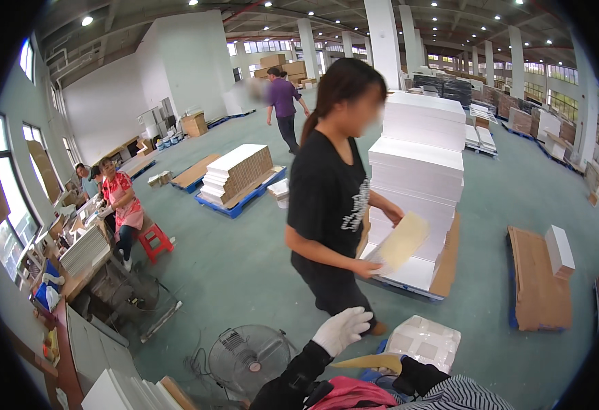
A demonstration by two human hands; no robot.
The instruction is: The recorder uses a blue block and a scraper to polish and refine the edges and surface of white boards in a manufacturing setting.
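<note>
1-handed in plain view, holding out the white-gloved left hand [344, 331], spreading its fingers and gripping nothing. Having a yellow sheet [369, 363] just below, in front of the body, curving and lying close against a dark cuff [424, 378] on the right. Hiding the right hand about that cuff, and so not being able to tell its grip. Wearing a striped sleeve [467, 394] on that side and a black sleeve [289, 379] on the left, with pink cloth [357, 394] showing between. Having a white bundle [424, 342] just beyond the cuff, and a fan [249, 359] to the left of the black sleeve. Facing a co-worker [323, 184] in black, turned to the right and holding a cream sheet [405, 244] in 2 hands. Looking past that person at a tall white stack [419, 160]. Seeing, farther right, a white box [560, 251] lying on brown cardboard [533, 294]. Seeing, on the left, a person in red [121, 195] beside a red stool [156, 239] near a bench [77, 281], with 2 more people [83, 172] behind. Seeing, farther back, a stepped white stack [241, 167] lying on a blue pallet [234, 209] and a person in purple [283, 101] facing away
</note>
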